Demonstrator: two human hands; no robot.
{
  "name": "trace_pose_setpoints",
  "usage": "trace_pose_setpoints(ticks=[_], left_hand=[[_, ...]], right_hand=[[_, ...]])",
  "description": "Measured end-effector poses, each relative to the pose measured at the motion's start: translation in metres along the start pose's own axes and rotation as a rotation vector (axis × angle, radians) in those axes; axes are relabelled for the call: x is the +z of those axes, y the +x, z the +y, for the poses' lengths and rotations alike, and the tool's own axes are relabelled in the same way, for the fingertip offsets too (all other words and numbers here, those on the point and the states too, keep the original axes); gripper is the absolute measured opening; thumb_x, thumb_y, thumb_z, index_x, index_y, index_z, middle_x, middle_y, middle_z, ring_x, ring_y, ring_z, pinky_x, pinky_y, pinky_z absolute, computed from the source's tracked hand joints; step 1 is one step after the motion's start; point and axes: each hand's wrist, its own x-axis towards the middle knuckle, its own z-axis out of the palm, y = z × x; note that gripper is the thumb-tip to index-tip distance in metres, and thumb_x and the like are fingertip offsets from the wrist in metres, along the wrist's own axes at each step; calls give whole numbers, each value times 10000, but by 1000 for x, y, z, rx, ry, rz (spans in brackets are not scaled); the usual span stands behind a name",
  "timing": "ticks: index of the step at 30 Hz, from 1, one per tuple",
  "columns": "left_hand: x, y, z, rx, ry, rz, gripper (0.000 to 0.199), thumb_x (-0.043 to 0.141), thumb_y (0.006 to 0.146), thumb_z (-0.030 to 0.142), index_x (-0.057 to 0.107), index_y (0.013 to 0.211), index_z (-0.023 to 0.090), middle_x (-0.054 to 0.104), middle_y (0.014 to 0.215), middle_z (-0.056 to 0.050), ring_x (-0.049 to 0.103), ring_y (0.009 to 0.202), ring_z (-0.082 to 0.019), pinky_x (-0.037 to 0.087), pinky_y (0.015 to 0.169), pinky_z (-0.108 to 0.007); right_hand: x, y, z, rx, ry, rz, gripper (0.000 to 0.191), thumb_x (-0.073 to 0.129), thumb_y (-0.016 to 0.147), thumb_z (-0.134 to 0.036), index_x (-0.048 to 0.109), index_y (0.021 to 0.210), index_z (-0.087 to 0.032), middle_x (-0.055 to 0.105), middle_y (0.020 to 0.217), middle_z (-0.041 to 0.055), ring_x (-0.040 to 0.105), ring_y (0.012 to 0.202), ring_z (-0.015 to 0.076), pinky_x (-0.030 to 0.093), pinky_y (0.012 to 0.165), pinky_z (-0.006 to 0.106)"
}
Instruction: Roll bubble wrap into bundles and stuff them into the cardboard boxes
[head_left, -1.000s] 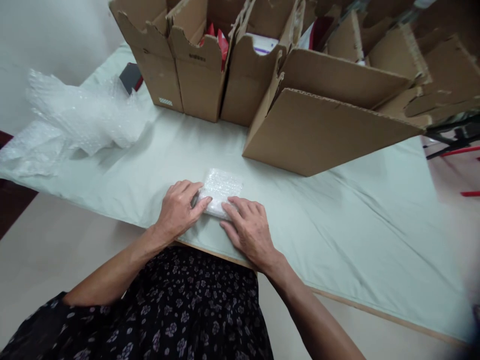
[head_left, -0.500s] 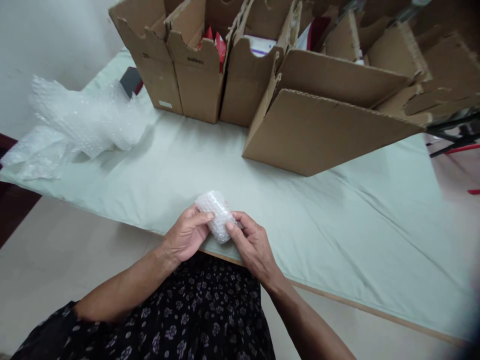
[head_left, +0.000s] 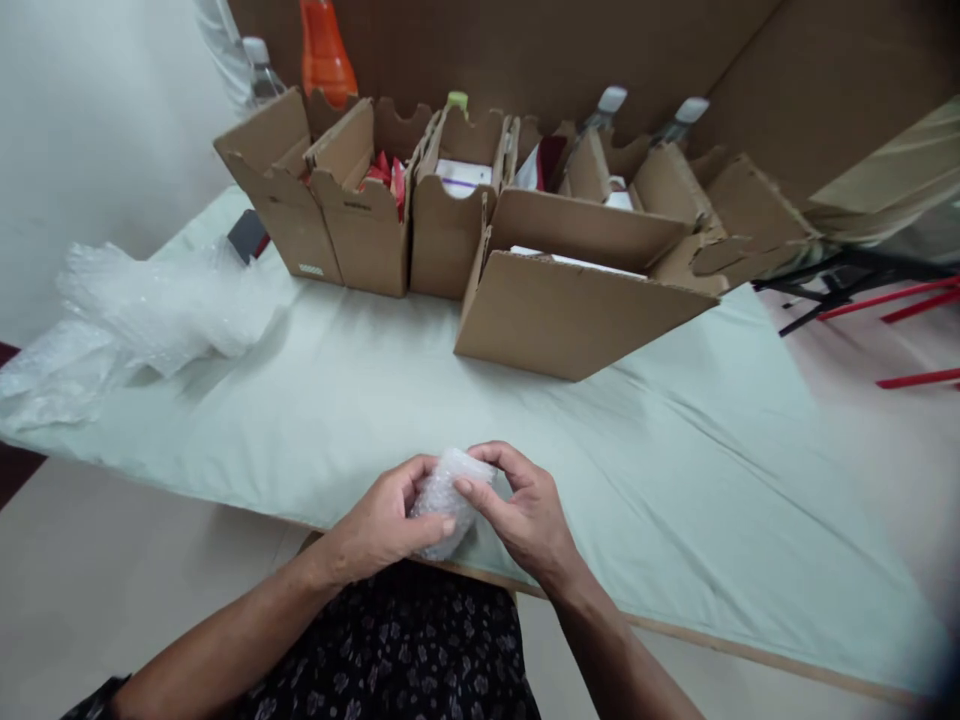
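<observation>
Left hand (head_left: 382, 515): grasping the bundle (head_left: 439, 505) from the left, thumb laid across its near part, fingers curled along its left side.
Right hand (head_left: 529, 505): grasping the far end of the bundle, thumb on top, fingers bent around at the far right.
Bundle: clear bubble wrap, tilted, between the hands at the near edge of the table; whether it touches the cloth (head_left: 337, 420) I cannot tell.
Cloth: pale green, creased on the right.
Bubble wrap (head_left: 161, 310): a loose heap at the left, just beside a dark object (head_left: 244, 236) on its far side.
Large box (head_left: 555, 320): open cardboard, standing angled, farther right than the bundle and well apart from it.
Narrow boxes (head_left: 364, 240): in a row at the far side, one holding red packs (head_left: 388, 175).
Orange bottle (head_left: 328, 65): far left, behind the row.
</observation>
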Motion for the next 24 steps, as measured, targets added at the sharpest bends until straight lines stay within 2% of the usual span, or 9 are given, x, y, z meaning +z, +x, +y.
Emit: trace_pose_setpoints(ticks=[3, 7, 10, 12, 15, 18, 21, 23, 24], left_hand=[[-1, 3, -1, -14, 63, -85, 401, 633, 804, 248, 648, 1195, 159, 666, 1022, -17, 580, 911, -171, 460, 814, -283], [-5, 4, -1, -52, 281, -147, 227, 571, 844, 214, 679, 1036, 157, 629, 854, 21, 535, 747, -132, 417, 671, -247], [-13, 8, 14, 7, 536, -271, 185, 619, 854, 248, 702, 1001, 174, 680, 852, 14, 598, 740, -152, 453, 644, -250], [-22, 16, 35, 192, 706, -233, 298, 687, 862, 321, 710, 1129, 193, 749, 1060, -44, 689, 934, -223, 554, 785, -308], [-32, 37, 78, 657, 908, 128, 447, 683, 920, 347, 625, 1341, 208, 648, 1421, -141, 622, 1301, -300, 553, 1055, -451], [-36, 71, 122, 1018, 1024, 439, 437, 616, 970, 245, 568, 1402, 202, 566, 1523, -156, 614, 1336, -269, 551, 1094, -441], [-37, 108, 145, 1134, 1089, 502, 422, 584, 959, 167, 568, 1380, 178, 644, 1414, -137, 725, 1092, -208, 618, 940, -355], [-37, 127, 146, 1150, 1118, 506, 330, 546, 950, 122, 622, 1267, 165, 732, 1186, -97, 734, 947, -183, 620, 838, -318], [-37, 134, 144, 1161, 1119, 517, 286, 523, 947, 99, 644, 1197, 166, 744, 1071, -75, 726, 905, -178, 612, 808, -307]], right_hand=[[-13, -3, 4, 44, 47, 35, 202, 720, 856, -410, 677, 924, -224, 704, 853, 13, 638, 798, 174, 522, 762, 297], [-34, -6, 6, 106, 49, -166, 361, 736, 812, -391, 683, 1129, -225, 713, 936, 26, 654, 886, 194, 523, 819, 314], [-49, -7, 3, 125, -42, -314, 207, 680, 858, -403, 701, 929, -210, 712, 871, 25, 642, 827, 185, 501, 759, 296], [-62, -6, -1, 113, -81, -307, 223, 653, 891, -424, 686, 857, -206, 713, 834, 23, 643, 791, 178, 492, 725, 286], [-92, -5, -10, 61, -137, -222, 257, 665, 906, -454, 700, 841, -208, 723, 813, 26, 666, 770, 182, 512, 710, 287], [-131, -1, -26, 0, -205, -52, 239, 725, 884, -474, 753, 858, -238, 729, 778, 25, 668, 692, 187, 531, 635, 297], [-164, 15, -50, -153, -246, 393, 226, 821, 798, -516, 796, 898, -314, 681, 660, -1, 579, 531, 177, 448, 469, 312], [-176, 37, -69, -298, -301, 700, 227, 863, 762, -499, 803, 918, -346, 645, 636, -8, 540, 521, 180, 426, 481, 346], [-180, 51, -78, -378, -351, 772, 219, 866, 775, -465, 804, 951, -351, 657, 678, -4, 552, 561, 185, 448, 533, 364]])
